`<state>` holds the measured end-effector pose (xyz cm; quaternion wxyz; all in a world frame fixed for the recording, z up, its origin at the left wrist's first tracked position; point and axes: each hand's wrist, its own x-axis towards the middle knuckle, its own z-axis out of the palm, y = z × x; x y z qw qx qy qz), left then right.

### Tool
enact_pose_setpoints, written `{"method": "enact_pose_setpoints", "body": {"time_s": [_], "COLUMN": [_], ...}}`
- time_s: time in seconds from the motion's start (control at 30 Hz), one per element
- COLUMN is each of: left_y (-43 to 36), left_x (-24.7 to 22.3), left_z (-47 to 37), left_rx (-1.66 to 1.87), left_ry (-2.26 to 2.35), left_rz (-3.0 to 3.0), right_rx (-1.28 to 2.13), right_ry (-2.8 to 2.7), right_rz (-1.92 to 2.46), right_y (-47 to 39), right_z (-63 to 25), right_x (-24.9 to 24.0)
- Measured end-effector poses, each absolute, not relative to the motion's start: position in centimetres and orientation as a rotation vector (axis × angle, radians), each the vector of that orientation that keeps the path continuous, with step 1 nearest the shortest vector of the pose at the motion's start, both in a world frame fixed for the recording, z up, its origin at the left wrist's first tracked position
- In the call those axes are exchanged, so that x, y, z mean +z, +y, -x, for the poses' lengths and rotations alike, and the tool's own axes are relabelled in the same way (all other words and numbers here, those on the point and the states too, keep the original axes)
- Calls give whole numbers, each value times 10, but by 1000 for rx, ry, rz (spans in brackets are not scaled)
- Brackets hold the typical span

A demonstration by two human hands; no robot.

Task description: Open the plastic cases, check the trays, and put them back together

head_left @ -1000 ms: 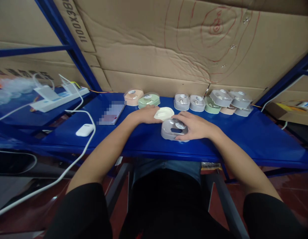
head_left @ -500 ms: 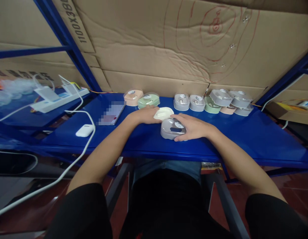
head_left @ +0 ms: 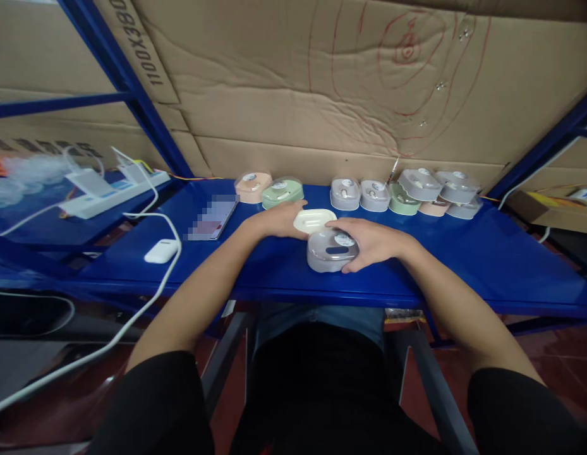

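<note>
Landmark: the grey case (head_left: pixel 332 251), near the front edge of the blue shelf (head_left: pixel 487 265), in front of your body.
Power strip (head_left: pixel 114 189): far left of the grey case, on a neighbouring blue surface, white leads plugged in.
White cable (head_left: pixel 146 297): left of the grey case, looping over the shelf's front edge and down.
White earbud case (head_left: pixel 160 251): well left of the grey case, lying shut just beside the cable.
Phone (head_left: pixel 211 217): left of and behind the grey case, flat on the shelf.
Pink and green cases (head_left: pixel 269 188): behind and left of the grey case, against the cardboard wall (head_left: pixel 321 95).
Left hand (head_left: pixel 277 221): just left of and behind the grey case; your fingers are curled loosely against the side of the cream case, palm down. Whether you grip it or only steady it, cannot tell.
Cream case (head_left: pixel 314 220): touching or almost touching the back of the grey case.
Right hand (head_left: pixel 371 242): wrapped around the right side of the grey case, thumb at its front, fingers across its top, holding it on the shelf.
Row of cases (head_left: pixel 407 193): behind and right of the grey case, some stacked.
</note>
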<state>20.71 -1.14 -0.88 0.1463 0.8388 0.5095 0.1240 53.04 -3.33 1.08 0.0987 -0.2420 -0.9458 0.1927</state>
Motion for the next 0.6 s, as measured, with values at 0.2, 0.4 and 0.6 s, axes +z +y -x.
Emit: {"method": "enact_pose_setpoints", "body": {"time_s": [0.2,0.4,0.6], "left_y": [-25,-34,-31], "left_x": [-13,-19,-17], "left_z": [-230,-245,-241], "left_rx": [490,542,582], "left_ry": [1154,1035,1027], "left_rz": [-2401,-2343,-2312], "right_rx": [485,425,415], "right_ry": [-2618,-2629,-2641], "right_rz": [755,805,777], "right_y": [-23,-12,-6], "right_z": [-549,-547,-542], "right_x": [24,9,0]}}
